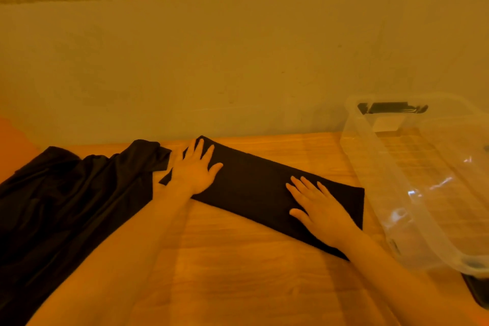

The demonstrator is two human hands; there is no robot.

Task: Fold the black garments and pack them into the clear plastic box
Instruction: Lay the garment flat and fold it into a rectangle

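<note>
Both my hands lie flat, fingers straight, gripping nothing: left hand and right hand press the folded garment. It rests on the worktop, box beside it.

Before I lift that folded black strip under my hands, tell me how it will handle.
The folded black garment is probably floppy: it lies flat, pressed by the left hand and right hand. Lifted by one end, it would likely sag and unfold. It looks thin, so probably light.
</note>
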